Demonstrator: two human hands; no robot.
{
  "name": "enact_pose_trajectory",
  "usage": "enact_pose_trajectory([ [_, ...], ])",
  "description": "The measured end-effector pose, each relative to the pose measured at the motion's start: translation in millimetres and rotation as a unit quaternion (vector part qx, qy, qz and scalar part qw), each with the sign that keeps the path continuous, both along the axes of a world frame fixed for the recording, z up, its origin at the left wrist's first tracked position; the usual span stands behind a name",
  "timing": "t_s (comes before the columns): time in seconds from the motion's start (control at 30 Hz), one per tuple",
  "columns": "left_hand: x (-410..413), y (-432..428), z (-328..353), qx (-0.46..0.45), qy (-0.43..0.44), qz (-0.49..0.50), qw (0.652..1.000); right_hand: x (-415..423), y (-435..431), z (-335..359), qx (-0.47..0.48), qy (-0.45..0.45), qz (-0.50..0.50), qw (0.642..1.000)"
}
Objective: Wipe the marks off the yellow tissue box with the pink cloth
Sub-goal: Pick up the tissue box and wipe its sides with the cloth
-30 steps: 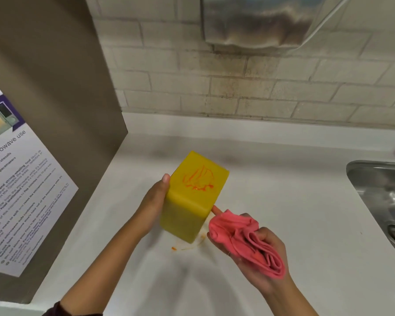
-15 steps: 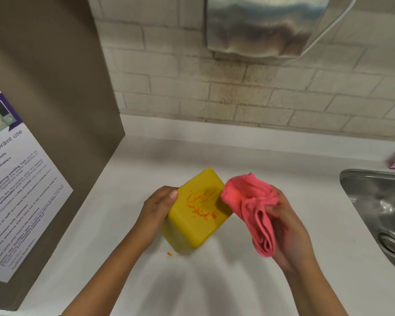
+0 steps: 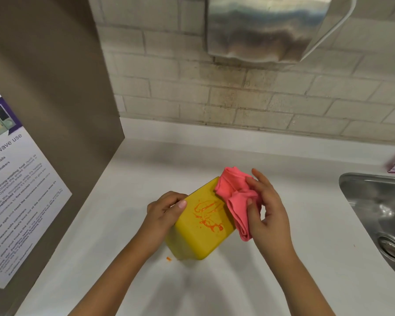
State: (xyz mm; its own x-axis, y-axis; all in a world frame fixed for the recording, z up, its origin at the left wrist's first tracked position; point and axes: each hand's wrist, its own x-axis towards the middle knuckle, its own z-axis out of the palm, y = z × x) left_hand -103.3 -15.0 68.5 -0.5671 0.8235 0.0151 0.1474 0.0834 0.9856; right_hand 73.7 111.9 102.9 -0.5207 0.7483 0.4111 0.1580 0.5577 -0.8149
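Pink cloth (image 3: 236, 201) now farther over the yellow box (image 3: 201, 224) than half a second ago, pressed on its far right edge beside the orange marks (image 3: 206, 215). Right hand (image 3: 267, 208) clenched around the bunched cloth; left hand (image 3: 163, 209) clasping the box's left side. Box tilted, mid-counter (image 3: 306, 224), left of the sink (image 3: 379, 215).

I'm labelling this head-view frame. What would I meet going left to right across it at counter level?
Microwave notice → left hand → yellow tissue box → pink cloth → right hand → sink.
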Motion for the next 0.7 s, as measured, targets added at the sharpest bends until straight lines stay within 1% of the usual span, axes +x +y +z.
enact_pose_trajectory([
  [0.17, 2, 0, 1, -0.002, 0.003, -0.002, 1.0, 10, 4, 9, -0.107, -0.015, 0.082, 0.991],
  [0.27, 2, 1, 1, -0.004, 0.004, -0.01, 1.0, 8, 8, 12, -0.133, -0.04, 0.065, 0.988],
  [0.33, 2, 0, 0, -0.006, 0.003, -0.011, 1.0, 7, 10, 16, -0.172, -0.028, 0.054, 0.983],
  [0.37, 2, 0, 0, -0.006, 0.002, -0.011, 1.0, 7, 11, 19, -0.203, -0.008, 0.05, 0.978],
  [0.4, 2, 1, 0, -0.003, 0.0, -0.009, 1.0, 8, 14, 21, -0.246, 0.024, 0.048, 0.968],
  [0.43, 1, 1, 1, 0.001, -0.003, -0.006, 1.0, 9, 17, 23, -0.302, 0.065, 0.052, 0.95],
  [0.5, -1, 2, 2, 0.007, -0.009, 0.003, 1.0, 11, 19, 26, -0.422, 0.15, 0.076, 0.891],
  [0.53, -2, 2, 1, 0.008, -0.01, 0.005, 1.0, 11, 20, 26, -0.463, 0.178, 0.085, 0.864],
  [0.57, -3, 2, 1, 0.009, -0.011, 0.005, 1.0, 11, 19, 25, -0.485, 0.191, 0.086, 0.849],
  [0.6, -3, 2, 1, 0.009, -0.01, 0.003, 1.0, 10, 18, 23, -0.485, 0.191, 0.08, 0.849],
  [0.63, -4, 2, 0, 0.008, -0.009, 0.002, 1.0, 8, 15, 21, -0.465, 0.183, 0.065, 0.864],
  [0.67, -4, 2, -1, 0.006, -0.007, 0.001, 1.0, 6, 11, 19, -0.425, 0.17, 0.046, 0.888],
  [0.7, -4, 2, -2, 0.005, -0.006, 0.001, 1.0, 4, 7, 17, -0.365, 0.151, 0.026, 0.918],
])
